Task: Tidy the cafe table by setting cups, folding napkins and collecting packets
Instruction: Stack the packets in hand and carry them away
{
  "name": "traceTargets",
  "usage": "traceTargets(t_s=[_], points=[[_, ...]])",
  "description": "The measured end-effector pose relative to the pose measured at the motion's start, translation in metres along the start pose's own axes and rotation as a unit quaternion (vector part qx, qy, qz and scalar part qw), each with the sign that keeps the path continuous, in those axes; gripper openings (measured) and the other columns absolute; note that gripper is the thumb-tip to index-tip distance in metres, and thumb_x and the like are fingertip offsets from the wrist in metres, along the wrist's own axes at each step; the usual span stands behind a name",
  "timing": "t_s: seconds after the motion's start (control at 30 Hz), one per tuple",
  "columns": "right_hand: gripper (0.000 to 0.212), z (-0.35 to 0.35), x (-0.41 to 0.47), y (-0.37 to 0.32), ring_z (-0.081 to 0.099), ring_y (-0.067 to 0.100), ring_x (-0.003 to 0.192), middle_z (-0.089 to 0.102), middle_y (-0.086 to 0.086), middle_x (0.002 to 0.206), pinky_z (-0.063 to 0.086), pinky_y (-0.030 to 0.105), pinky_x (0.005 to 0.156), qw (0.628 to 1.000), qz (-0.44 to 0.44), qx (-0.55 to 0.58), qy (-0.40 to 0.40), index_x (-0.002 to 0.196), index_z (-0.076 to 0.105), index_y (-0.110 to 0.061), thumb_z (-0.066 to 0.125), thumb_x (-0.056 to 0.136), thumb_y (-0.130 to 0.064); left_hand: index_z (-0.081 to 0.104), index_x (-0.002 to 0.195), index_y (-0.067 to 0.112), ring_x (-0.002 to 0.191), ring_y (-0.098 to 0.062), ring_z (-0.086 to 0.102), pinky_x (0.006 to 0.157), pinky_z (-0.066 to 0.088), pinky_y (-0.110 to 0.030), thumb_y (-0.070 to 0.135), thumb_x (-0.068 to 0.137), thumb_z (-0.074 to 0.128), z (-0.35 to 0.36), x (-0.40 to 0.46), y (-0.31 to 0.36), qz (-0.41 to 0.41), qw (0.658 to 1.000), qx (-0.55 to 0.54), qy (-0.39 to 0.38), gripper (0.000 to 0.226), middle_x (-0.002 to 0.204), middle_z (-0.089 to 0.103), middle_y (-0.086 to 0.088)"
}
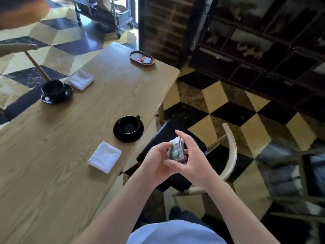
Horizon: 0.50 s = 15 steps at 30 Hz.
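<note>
head view: packet stack [175,150] pinched between left hand [155,162] and right hand [190,159]; oval tray [136,61] far off at 11 o'clock.

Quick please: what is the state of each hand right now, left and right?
Left hand: fingers pinch the stack of packets, beside the table edge.
Right hand: fingers curl round the same stack of packets from the other side.

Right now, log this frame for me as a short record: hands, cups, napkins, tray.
hands: left hand and right hand together hold a stack of packets, off the table edge
cups: two black cups on saucers
napkins: two folded white napkins
tray: oval wooden tray, two packets inside
</note>
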State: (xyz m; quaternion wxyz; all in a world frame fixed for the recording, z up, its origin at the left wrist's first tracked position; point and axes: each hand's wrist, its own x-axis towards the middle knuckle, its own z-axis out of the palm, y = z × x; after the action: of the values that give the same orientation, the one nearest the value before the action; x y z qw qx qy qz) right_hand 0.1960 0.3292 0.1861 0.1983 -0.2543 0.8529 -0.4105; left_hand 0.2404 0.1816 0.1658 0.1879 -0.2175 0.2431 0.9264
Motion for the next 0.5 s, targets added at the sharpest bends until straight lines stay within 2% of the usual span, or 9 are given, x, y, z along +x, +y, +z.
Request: traceTargets(t_s=[0.13, 0.2, 0.27, 0.33, 0.4, 0.43, 0.5], points=[[0.081, -0.046, -0.034, 0.029, 0.046, -0.005, 0.131, 0.044, -0.027, 0.141, 0.043, 0.021, 0.108, 0.997, 0.017, -0.017, 0.072, 0.146, 0.032, -0.049, 0.08, 0.08, -0.048, 0.062, 0.114, 0.002, 0.078, -0.023, 0.063, 0.068, 0.055, -0.034, 0.026, 0.091, 0.052, 0.044, 0.031, -0.042, -0.038, 0.998, 0.021, -0.052, 0.034, 0.094, 0.063, -0.014], [0.079, -0.073, -0.053, 0.05, 0.049, -0.003, 0.128, 0.046, -0.027, 0.136, 0.048, 0.025, 0.107, 0.996, 0.02, -0.013, 0.089, 0.144, 0.035, -0.045, 0.082, 0.08, -0.043, 0.064, 0.107, 0.004, 0.079, -0.022, 0.062, 0.071, 0.052, -0.034, 0.034, 0.089, 0.053, 0.071, 0.049, -0.066, -0.058, 0.995, 0.053, -0.063, 0.037, 0.092, 0.063, -0.012], [0.08, -0.103, -0.072, 0.074, 0.05, -0.004, 0.126, 0.046, -0.029, 0.133, 0.048, 0.021, 0.104, 0.994, 0.026, -0.021, 0.108, 0.143, 0.036, -0.044, 0.084, 0.079, -0.041, 0.065, 0.107, 0.004, 0.083, -0.022, 0.061, 0.075, 0.048, -0.034, 0.039, 0.089, 0.058, 0.101, 0.068, -0.093, -0.07, 0.991, 0.095, -0.069, 0.04, 0.092, 0.063, -0.011], [0.081, -0.136, -0.091, 0.102, 0.051, -0.002, 0.127, 0.045, -0.029, 0.132, 0.051, 0.023, 0.103, 0.992, 0.033, -0.014, 0.122, 0.144, 0.036, -0.042, 0.085, 0.079, -0.036, 0.063, 0.117, 0.003, 0.095, -0.028, 0.059, 0.082, 0.046, -0.038, 0.034, 0.09, 0.065, 0.132, 0.09, -0.124, -0.065, 0.986, 0.132, -0.078, 0.041, 0.102, 0.061, -0.016], [0.083, -0.171, -0.108, 0.133, 0.051, 0.004, 0.13, 0.043, -0.026, 0.135, 0.054, 0.032, 0.103, 0.992, 0.034, -0.007, 0.124, 0.145, 0.035, -0.041, 0.085, 0.08, -0.03, 0.059, 0.128, 0.002, 0.107, -0.032, 0.056, 0.089, 0.044, -0.042, 0.026, 0.09, 0.07, 0.164, 0.114, -0.157, -0.064, 0.982, 0.159, -0.082, 0.047, 0.113, 0.059, -0.019], [0.084, -0.189, -0.117, 0.149, 0.05, 0.005, 0.131, 0.043, -0.024, 0.138, 0.054, 0.034, 0.103, 0.992, 0.035, -0.008, 0.122, 0.145, 0.034, -0.041, 0.085, 0.08, -0.03, 0.06, 0.128, 0.003, 0.107, -0.032, 0.058, 0.088, 0.048, -0.04, 0.024, 0.088, 0.072, 0.181, 0.126, -0.173, -0.067, 0.981, 0.164, -0.076, 0.047, 0.113, 0.061, -0.019], [0.09, -0.227, -0.134, 0.181, 0.051, 0.005, 0.13, 0.04, -0.026, 0.141, 0.055, 0.034, 0.101, 0.992, 0.046, 0.009, 0.119, 0.147, 0.031, -0.044, 0.087, 0.078, -0.033, 0.064, 0.121, 0.004, 0.096, -0.028, 0.067, 0.076, 0.055, -0.035, 0.02, 0.084, 0.075, 0.211, 0.153, -0.205, -0.075, 0.982, 0.162, -0.064, 0.041, 0.107, 0.066, -0.017]])
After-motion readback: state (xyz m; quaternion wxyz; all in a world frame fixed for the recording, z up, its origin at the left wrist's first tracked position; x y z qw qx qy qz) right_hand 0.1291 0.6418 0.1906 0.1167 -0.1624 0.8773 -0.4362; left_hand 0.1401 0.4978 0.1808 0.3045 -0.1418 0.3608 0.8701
